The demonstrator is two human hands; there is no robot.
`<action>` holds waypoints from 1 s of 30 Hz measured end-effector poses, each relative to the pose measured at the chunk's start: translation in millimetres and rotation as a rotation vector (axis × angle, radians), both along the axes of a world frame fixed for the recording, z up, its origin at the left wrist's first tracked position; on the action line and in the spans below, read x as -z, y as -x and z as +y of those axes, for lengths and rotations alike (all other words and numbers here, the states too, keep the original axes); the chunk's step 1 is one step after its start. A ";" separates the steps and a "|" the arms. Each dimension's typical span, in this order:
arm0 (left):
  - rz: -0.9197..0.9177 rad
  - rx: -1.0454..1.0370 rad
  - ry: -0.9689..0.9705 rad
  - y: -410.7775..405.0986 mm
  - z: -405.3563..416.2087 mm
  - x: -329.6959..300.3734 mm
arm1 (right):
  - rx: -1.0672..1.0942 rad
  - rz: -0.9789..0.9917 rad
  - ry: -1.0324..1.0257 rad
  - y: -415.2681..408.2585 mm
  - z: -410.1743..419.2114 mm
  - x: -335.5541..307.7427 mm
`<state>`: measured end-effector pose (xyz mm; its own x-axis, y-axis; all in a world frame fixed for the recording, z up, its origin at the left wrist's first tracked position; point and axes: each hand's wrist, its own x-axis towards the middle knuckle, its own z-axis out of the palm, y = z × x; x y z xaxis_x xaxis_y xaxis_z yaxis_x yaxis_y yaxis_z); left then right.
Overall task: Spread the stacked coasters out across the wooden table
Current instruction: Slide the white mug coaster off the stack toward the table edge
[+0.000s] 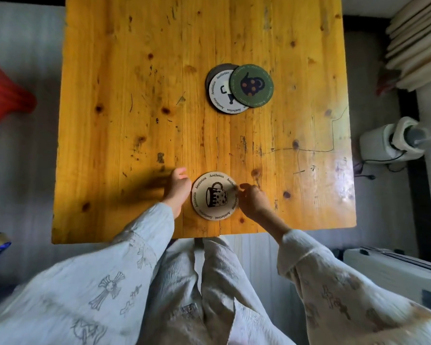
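Observation:
A beige coaster (215,196) with a mug drawing lies flat near the front edge of the wooden table (135,95). My left hand (176,189) rests beside its left rim, fingers curled. My right hand (253,199) touches its right rim with the fingertips. Further back lies a loose pile: a green coaster (251,85) overlaps a white coaster (220,95), and a dark coaster (215,70) peeks out beneath them.
A red object (8,95) sits off the table's left side. A white appliance (393,143) with a cord stands on the floor to the right, stacked boards (418,38) behind it. My lap lies below the table's front edge.

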<state>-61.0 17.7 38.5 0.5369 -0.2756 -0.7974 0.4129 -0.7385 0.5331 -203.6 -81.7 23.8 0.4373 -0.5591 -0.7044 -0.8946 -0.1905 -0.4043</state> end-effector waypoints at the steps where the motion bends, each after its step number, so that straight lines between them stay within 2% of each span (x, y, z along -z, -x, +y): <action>1: -0.005 -0.020 -0.056 5.6 7.9 1.2 | -0.027 -0.015 0.058 -3.5 -3.6 0.4; 4: 0.156 -0.060 -0.195 31.7 30.9 2.6 | -0.214 -0.089 0.124 -19.2 -14.8 2.0; 6: 0.326 -0.042 -0.189 46.3 38.3 -0.1 | -0.338 -0.097 0.057 -31.4 -19.1 1.9; 8: 0.412 -0.055 -0.125 51.5 39.1 0.3 | -0.415 -0.063 0.006 -37.7 -19.5 2.4; 14: 0.274 -0.071 -0.112 35.8 21.4 5.3 | -0.329 0.005 0.016 -15.9 -14.0 -0.1; 18: 0.196 -0.024 -0.036 20.7 18.9 6.2 | -0.075 -0.011 -0.144 7.8 -3.0 -6.9; 21: 0.166 0.007 0.004 16.0 23.4 5.2 | 0.006 0.025 -0.217 22.2 5.2 -8.5; 25: 0.132 0.051 -0.057 24.6 33.2 6.3 | 0.056 -0.022 -0.099 19.4 3.0 -9.8; 30: 0.184 0.065 -0.005 44.5 38.9 4.9 | -0.028 -0.091 -0.027 2.3 0.5 -5.8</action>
